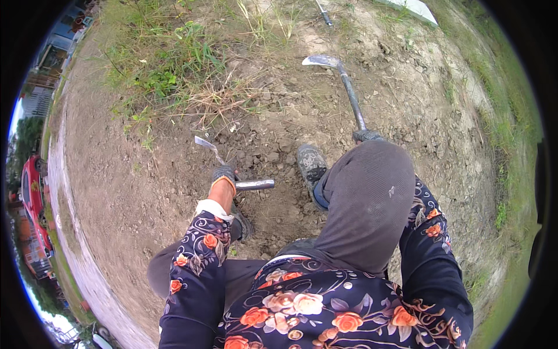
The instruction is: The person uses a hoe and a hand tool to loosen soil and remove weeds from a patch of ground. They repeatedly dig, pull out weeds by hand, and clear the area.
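Note:
My left hand [223, 174], in a grey knitted glove with an orange cuff, grips a small weeding tool [254, 185]. Its thick metal tube handle points right, and its narrow flat blade [205, 143] sticks out beyond my fingers. In my right hand [367, 135], also gloved and partly hidden by my raised knee, is a long-handled sickle [352, 96]. The curved sickle blade [321, 60] points left over dry soil. Between the two tools lies loose, broken earth [273, 157].
A clump of grass and weeds [174, 65] grows ahead on the left. Farther off lie another dark-handled tool [324, 15] and a pale slab [412, 8]. My camouflage-patterned shoe [311, 163] rests on the soil. A red car [35, 192] stands beyond a concrete strip [72, 209].

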`<action>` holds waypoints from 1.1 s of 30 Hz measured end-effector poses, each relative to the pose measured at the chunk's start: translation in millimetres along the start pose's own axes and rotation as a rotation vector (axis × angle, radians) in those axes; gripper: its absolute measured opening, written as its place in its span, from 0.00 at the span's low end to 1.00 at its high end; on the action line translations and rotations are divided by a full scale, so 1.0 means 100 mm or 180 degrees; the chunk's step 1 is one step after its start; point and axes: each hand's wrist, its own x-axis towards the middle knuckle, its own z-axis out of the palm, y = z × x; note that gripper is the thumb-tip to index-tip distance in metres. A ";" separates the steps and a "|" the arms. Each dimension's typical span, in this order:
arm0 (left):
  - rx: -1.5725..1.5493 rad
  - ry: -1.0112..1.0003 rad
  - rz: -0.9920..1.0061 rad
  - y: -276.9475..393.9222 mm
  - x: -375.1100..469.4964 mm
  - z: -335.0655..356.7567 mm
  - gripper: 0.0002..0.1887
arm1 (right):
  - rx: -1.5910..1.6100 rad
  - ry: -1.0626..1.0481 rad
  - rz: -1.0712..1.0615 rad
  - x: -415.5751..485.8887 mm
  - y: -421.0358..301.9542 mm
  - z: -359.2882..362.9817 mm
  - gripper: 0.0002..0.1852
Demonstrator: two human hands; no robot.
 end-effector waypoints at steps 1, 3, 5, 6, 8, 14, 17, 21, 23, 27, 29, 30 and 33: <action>0.0384 -0.0054 0.0101 -0.08 -0.01 0.05 0.10 | -0.0013 0.0031 0.0087 0.06 0.10 0.07 0.21; -0.1566 -0.0418 -0.0401 -0.24 -0.10 0.19 0.10 | 0.0061 0.0092 0.0136 0.11 0.29 0.15 0.22; -0.2096 -0.0375 -0.0503 -0.30 -0.23 0.31 0.09 | 0.0213 0.0153 0.0075 0.15 0.45 0.17 0.21; -0.1999 -0.0222 -0.0382 -0.31 -0.30 0.35 0.09 | 0.0631 0.0245 0.0242 0.17 0.52 0.17 0.17; -0.1455 0.0159 -0.0057 -0.29 -0.43 0.39 0.09 | 0.1486 0.0253 0.0436 0.22 0.64 0.21 0.13; -0.0593 0.0987 0.0123 -0.23 -0.51 0.36 0.10 | 0.0829 0.0850 0.0752 0.24 0.84 0.37 0.15; -0.1109 0.0625 -0.0388 -0.26 -0.42 0.34 0.10 | -0.1307 0.1431 0.0431 0.25 0.76 0.41 0.27; -0.2496 0.0403 -0.1022 -0.25 -0.30 0.36 0.06 | -0.1439 0.0978 -0.0787 0.56 0.36 0.43 0.25; -0.2223 0.0472 -0.0870 -0.23 -0.29 0.37 0.07 | -0.1753 0.0867 -0.1258 0.80 0.11 0.46 0.23; -0.1144 0.0743 -0.0722 -0.23 -0.34 0.43 0.08 | -0.2286 0.0636 -0.2065 1.30 -0.35 0.57 0.23; -0.1424 0.0627 -0.0830 -0.28 -0.41 0.48 0.09 | -0.2549 0.0635 -0.1893 1.52 -0.52 0.64 0.24; -0.1506 0.0572 -0.0847 -0.32 -0.43 0.50 0.09 | -0.2641 0.0638 -0.1847 1.61 -0.56 0.66 0.25; -0.1527 0.0268 -0.0859 -0.41 -0.47 0.48 0.08 | -0.2730 0.0590 -0.0945 1.90 -0.61 0.65 0.28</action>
